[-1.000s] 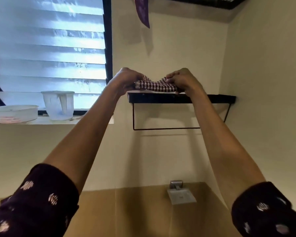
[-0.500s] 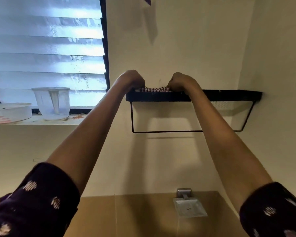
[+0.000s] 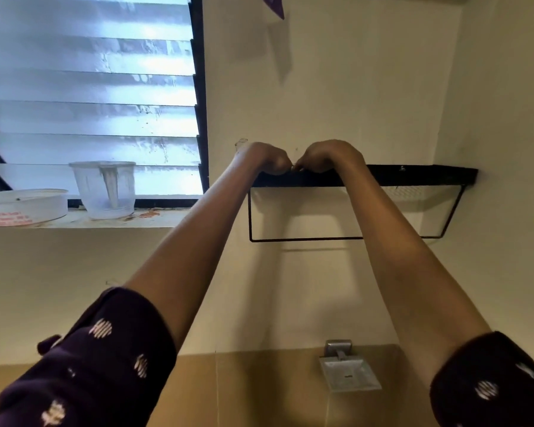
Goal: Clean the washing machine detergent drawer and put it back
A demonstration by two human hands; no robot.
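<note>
Both hands reach up onto the thin black metal shelf (image 3: 413, 175) on the wall. The left hand (image 3: 264, 158) and right hand (image 3: 329, 157) curl down, knuckles nearly touching. Their fingertips are hidden, so I cannot tell what they hold. The checked cloth showed between them before and is now out of sight. The drawer cannot be seen.

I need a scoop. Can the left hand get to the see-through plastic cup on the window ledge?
Probably yes. The left hand, up at the black metal wall shelf, is about level with the see-through plastic cup, which stands to its left; nothing juts out between them.
</note>
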